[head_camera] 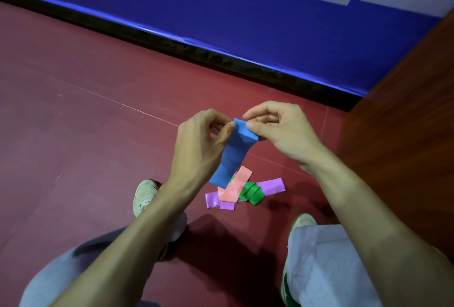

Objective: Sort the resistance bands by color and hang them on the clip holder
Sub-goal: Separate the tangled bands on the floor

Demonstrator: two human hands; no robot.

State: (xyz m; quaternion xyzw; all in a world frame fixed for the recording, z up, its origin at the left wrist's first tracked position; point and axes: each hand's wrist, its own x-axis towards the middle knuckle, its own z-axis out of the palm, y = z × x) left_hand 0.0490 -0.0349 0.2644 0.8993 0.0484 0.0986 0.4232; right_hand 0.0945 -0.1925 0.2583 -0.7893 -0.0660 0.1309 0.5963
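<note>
head: my left hand (201,139) and right hand (275,127) both pinch the blue band's (233,154) top, above the pile (245,192) | pink, green, purple bands left in pile | no clip holder seen, nothing hung

L hand (204,144) & R hand (275,127) pinch top of blue band (233,154), hanging above pile on floor (86,122): pink band (234,186), green band (251,192), purple band (272,185).

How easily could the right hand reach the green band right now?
Probably not right away: the right hand pinches the blue band along with the left hand. The green band lies mostly uncovered on the floor below, so once freed, likely yes.
</note>
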